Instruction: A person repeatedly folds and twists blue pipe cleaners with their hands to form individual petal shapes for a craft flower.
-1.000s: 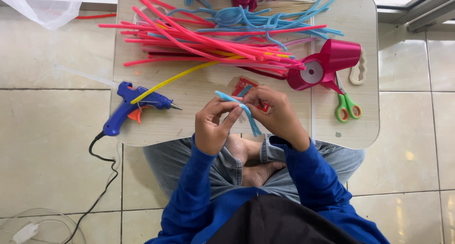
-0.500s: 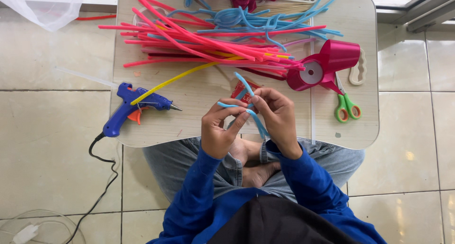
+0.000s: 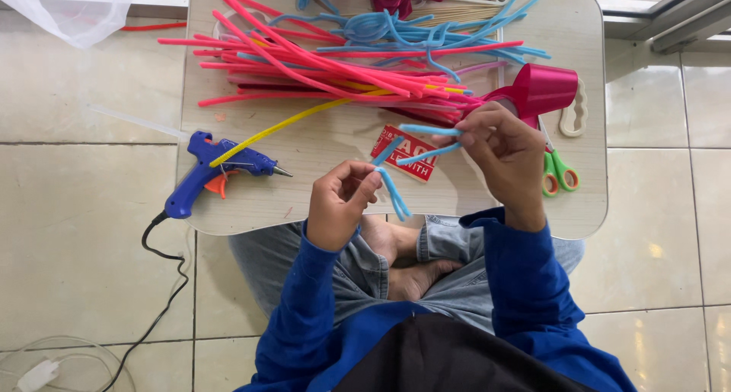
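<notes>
Pinks, blues and pale wood on a small worktop

A light blue fuzzy pipe cleaner point(image 3: 396, 175) crosses a red-and-white printed label point(image 3: 415, 164); pink and light blue pipe cleaners point(image 3: 343, 57) pile at the pale wood worktop point(image 3: 320, 202)'s far edge, one yellow pipe cleaner point(image 3: 282, 125) among them; blue glue gun point(image 3: 209, 171) with orange trigger near the left edge; green-handled scissors point(image 3: 560, 171) and magenta ribbon spool point(image 3: 537, 91) near the right.

On the tabletop point(image 3: 304, 202) lie a blue glue gun point(image 3: 209, 171), green-handled scissors point(image 3: 560, 171), a pink ribbon spool point(image 3: 537, 91) and a heap of pink stems point(image 3: 304, 61).
</notes>
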